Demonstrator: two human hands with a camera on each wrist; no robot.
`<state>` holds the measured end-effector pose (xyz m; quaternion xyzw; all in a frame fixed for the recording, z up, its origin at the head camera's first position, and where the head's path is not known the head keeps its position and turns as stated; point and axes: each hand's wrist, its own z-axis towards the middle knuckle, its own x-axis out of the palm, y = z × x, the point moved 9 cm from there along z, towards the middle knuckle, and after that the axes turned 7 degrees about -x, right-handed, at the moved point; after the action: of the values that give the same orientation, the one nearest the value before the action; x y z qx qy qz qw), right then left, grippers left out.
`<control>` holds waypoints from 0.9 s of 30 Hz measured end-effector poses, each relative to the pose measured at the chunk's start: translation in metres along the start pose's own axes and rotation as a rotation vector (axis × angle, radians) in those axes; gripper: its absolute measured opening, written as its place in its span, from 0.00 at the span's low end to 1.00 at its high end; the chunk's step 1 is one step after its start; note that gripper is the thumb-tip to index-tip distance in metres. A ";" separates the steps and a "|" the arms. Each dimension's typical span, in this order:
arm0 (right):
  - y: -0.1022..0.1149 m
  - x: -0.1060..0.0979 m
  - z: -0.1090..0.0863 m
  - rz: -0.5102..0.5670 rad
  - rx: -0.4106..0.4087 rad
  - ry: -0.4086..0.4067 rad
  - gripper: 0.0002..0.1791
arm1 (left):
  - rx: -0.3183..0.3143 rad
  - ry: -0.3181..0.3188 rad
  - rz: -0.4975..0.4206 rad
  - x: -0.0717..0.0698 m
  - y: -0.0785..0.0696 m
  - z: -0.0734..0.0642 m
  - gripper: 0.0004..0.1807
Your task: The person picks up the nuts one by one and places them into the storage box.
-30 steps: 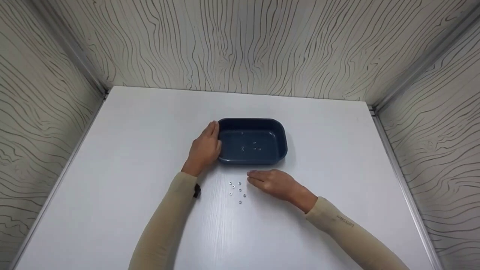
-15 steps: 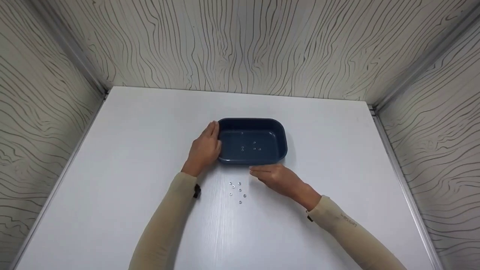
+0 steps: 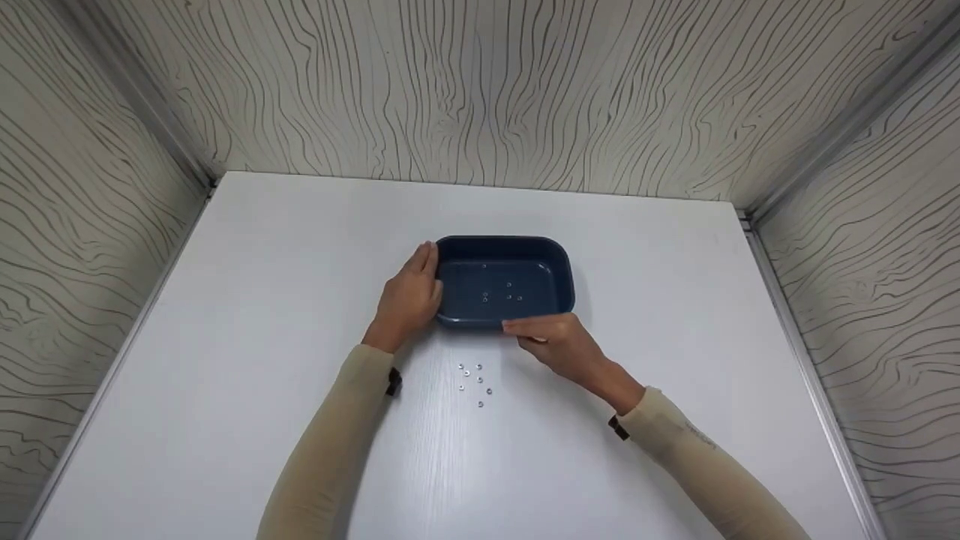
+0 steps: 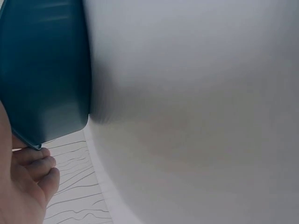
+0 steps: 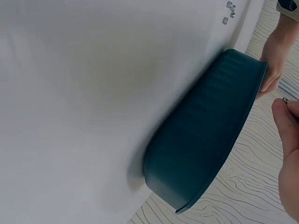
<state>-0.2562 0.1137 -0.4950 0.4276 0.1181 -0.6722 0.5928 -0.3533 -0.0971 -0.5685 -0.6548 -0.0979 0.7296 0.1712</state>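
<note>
A dark blue rectangular plastic tub [image 3: 495,324] sits on the white table, with several small metal nuts [image 3: 508,285] on its floor. My left hand [image 3: 409,296] grips the tub's left rim; in the left wrist view its fingers [image 4: 39,168] bend at the rim's edge. Over the tub's front rim, towards the right, is my right hand [image 3: 562,345]. Its thumb and finger pinch one small metal nut [image 5: 285,100], seen in the right wrist view and too small to make out in the head view. More loose nuts [image 3: 480,380] lie scattered in front of the tub.
The white table [image 3: 262,225] meets a wood-grain patterned back wall [image 3: 480,97]. Similar panels stand at left and right, with metal strips along the table's sides. Both forearms, in beige sleeves, come in from the front edge.
My right hand has risen from the table in front of the tub to above its front rim. The left hand, the tub and the loose nuts stay where they were.
</note>
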 end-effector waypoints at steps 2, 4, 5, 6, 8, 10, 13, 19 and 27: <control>-0.004 -0.002 0.000 0.031 0.060 -0.008 0.17 | -0.003 0.007 -0.002 0.001 0.000 0.000 0.34; -0.010 -0.002 0.000 0.060 0.121 -0.010 0.16 | -0.004 0.012 -0.009 0.001 0.001 0.000 0.34; -0.012 -0.003 0.000 0.073 0.144 -0.013 0.16 | -0.004 0.013 -0.012 0.001 0.001 0.000 0.35; -0.014 -0.003 0.000 0.081 0.168 -0.014 0.15 | -0.003 0.013 -0.013 0.001 0.001 0.000 0.35; -0.019 -0.003 -0.001 0.097 0.218 -0.018 0.14 | -0.001 0.012 -0.014 0.001 0.001 0.000 0.35; -0.025 -0.004 -0.002 0.118 0.287 -0.027 0.14 | 0.000 0.011 -0.009 0.001 0.000 0.000 0.35; -0.038 -0.005 -0.006 0.185 0.429 -0.052 0.12 | 0.000 0.015 -0.001 0.001 0.000 0.000 0.35; -0.063 -0.004 -0.015 0.404 0.686 -0.136 0.10 | -0.013 0.032 -0.006 0.003 0.001 0.001 0.35; -0.080 -0.003 -0.019 0.674 0.842 -0.231 0.11 | -0.005 0.020 -0.006 0.002 0.001 0.000 0.34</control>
<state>-0.3200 0.1498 -0.5324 0.5652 -0.3702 -0.4770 0.5621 -0.3538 -0.0968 -0.5708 -0.6621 -0.0999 0.7223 0.1727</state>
